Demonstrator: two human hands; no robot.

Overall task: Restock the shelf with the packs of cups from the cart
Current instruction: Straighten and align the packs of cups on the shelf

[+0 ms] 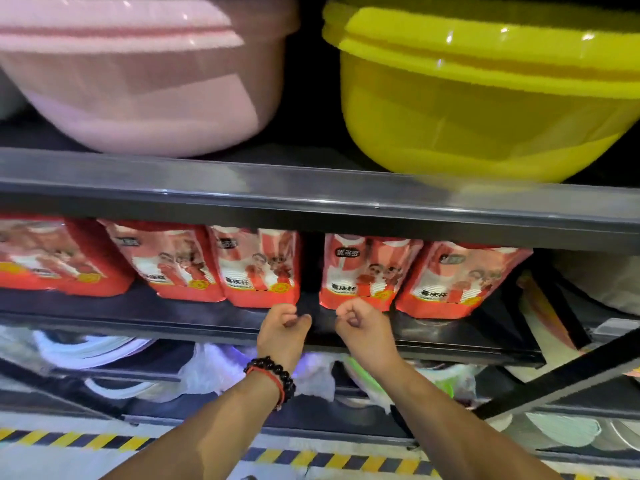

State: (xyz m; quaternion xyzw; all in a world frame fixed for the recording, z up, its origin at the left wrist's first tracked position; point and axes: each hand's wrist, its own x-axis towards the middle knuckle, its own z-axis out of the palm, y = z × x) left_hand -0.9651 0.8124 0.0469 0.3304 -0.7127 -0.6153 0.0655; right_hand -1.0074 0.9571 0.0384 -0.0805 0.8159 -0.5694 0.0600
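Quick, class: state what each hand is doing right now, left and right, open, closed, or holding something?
Left hand: loosely curled, holding nothing, just below a red pack of cups.
Right hand: loosely curled, holding nothing.
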